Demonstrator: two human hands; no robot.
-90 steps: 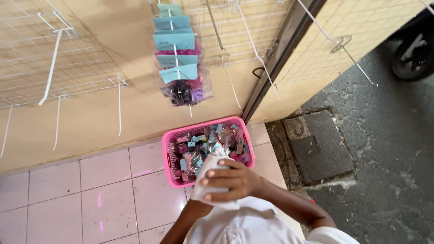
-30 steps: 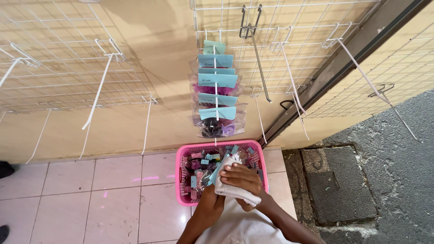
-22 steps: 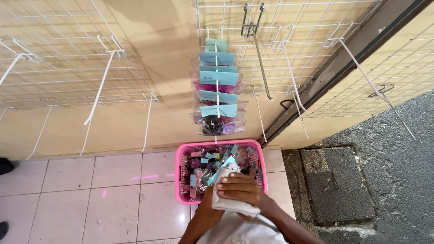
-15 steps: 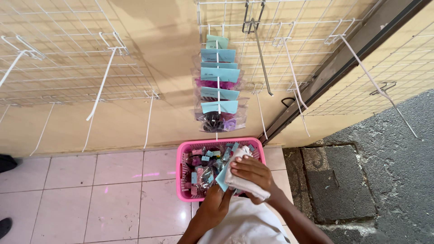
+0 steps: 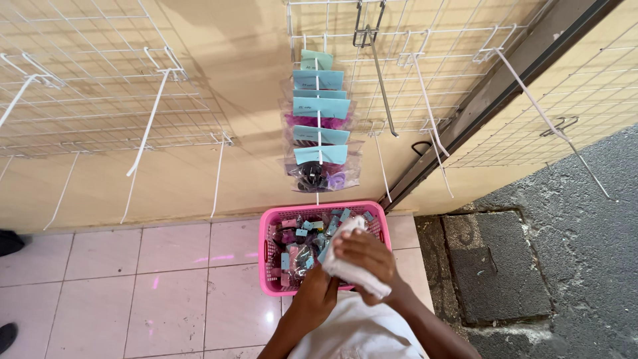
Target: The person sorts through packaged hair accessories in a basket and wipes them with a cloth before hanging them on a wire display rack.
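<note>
A pink plastic basket (image 5: 274,226) stands on the tiled floor by the wall, filled with several small clear packets with teal and pink header cards. My right hand (image 5: 367,256) is above the basket's right side, closed around a bundle of clear packets (image 5: 351,274) with a teal card showing. My left hand (image 5: 318,295) is just below it at the basket's near edge, fingers touching the bundle's underside; its grip is hidden. Straight above the basket, several teal-carded packets (image 5: 319,126) hang on a white wire hook.
White wire grid panels (image 5: 80,86) with long empty hooks (image 5: 147,123) cover the yellow wall. A dark metal post (image 5: 492,93) runs diagonally at right, with rough grey pavement (image 5: 571,252) beyond. A dark shoe tip (image 5: 8,334) shows at lower left.
The view has shifted slightly; my right hand with the packet bundle has stayed over the basket's right side while my left hand came up under it.
</note>
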